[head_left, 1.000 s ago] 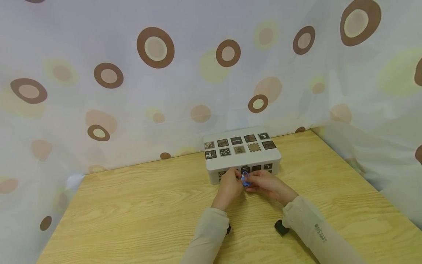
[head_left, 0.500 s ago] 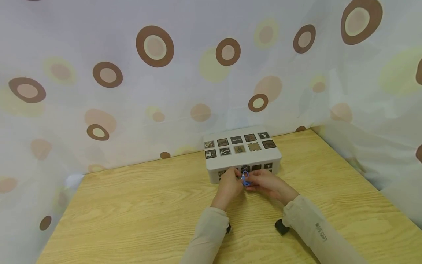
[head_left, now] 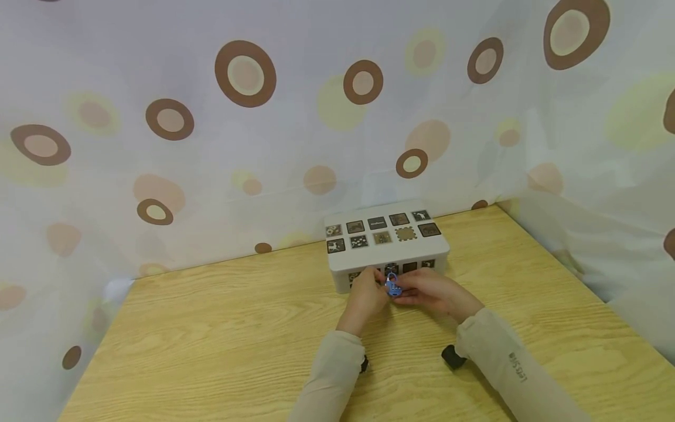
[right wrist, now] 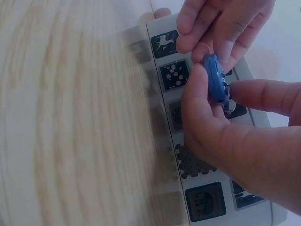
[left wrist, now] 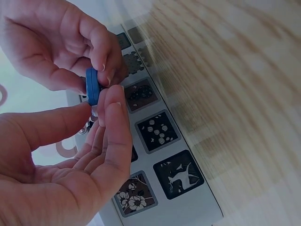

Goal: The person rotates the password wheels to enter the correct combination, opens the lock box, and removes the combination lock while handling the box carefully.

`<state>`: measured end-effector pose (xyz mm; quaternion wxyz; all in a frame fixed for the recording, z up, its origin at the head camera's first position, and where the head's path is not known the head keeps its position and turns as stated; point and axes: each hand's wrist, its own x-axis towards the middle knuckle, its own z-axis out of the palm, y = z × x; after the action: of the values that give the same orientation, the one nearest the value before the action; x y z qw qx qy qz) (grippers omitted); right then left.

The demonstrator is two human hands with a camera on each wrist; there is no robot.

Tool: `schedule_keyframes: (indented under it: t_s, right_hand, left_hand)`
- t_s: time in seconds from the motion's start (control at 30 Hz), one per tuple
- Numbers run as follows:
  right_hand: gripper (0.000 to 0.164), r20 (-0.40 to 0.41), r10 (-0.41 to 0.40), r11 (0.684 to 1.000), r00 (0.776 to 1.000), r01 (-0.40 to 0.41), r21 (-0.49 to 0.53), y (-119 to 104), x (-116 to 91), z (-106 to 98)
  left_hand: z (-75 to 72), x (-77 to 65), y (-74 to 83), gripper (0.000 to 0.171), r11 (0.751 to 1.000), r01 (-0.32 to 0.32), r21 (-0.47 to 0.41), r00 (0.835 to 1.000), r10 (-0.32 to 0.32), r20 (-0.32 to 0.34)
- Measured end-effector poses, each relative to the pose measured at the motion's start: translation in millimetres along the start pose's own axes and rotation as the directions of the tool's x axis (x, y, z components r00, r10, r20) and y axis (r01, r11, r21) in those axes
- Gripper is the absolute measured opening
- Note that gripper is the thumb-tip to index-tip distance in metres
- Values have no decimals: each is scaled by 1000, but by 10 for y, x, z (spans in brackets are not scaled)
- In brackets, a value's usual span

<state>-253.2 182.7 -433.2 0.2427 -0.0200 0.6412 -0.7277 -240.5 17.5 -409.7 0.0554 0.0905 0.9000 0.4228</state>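
A small blue combination padlock (head_left: 393,289) with a looped shackle hangs at the front side of a white box (head_left: 379,256) printed with dark square pictures. My left hand (head_left: 368,295) pinches the padlock's left edge between thumb and fingertips, plain in the left wrist view. From the other side my right hand (head_left: 433,291) holds it too. In the right wrist view one right fingertip (right wrist: 242,90) lies against the side of the padlock (right wrist: 213,77) that carries small dials. The shackle's far end and whatever it passes through are hidden behind the fingers.
The box stands at the back of a wood-grain table (head_left: 227,334), close to a white curtain (head_left: 290,140) with brown and yellow circles. A black wrist device (head_left: 453,357) sits beneath the right sleeve.
The padlock's face has turned more toward the head camera, showing more of its front. My right hand and forearm have shifted slightly to the right; the left hand stays nearly in place.
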Motion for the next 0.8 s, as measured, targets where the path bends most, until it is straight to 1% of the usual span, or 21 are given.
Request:
schedule_keyframes:
  t_s: [0.23, 0.43, 0.53, 0.67, 0.8]
  right_hand:
    - [44, 5, -4, 999, 1000, 5, -42, 17, 17, -15]
    - [43, 5, -17, 999, 1000, 17, -29, 20, 21, -9]
    - [41, 2, 2, 1000, 1000, -2, -25, 16, 12, -21]
    - [35, -5, 38, 999, 999, -38, -34, 11, 2, -53]
    - [33, 4, 39, 998, 999, -39, -45, 8, -2, -74]
  left_hand:
    - [-2, 0, 3, 13, 1000, 18, -10, 1000, -18, 14]
    - [-9, -2, 4, 13, 1000, 18, -16, 1000, -18, 23]
    - [-8, 1, -3, 13, 1000, 16, -21, 1000, -15, 23]
    - [-11, -2, -2, 13, 1000, 16, -24, 1000, -15, 24]
    - [-12, -4, -4, 13, 1000, 14, -20, 1000, -13, 25]
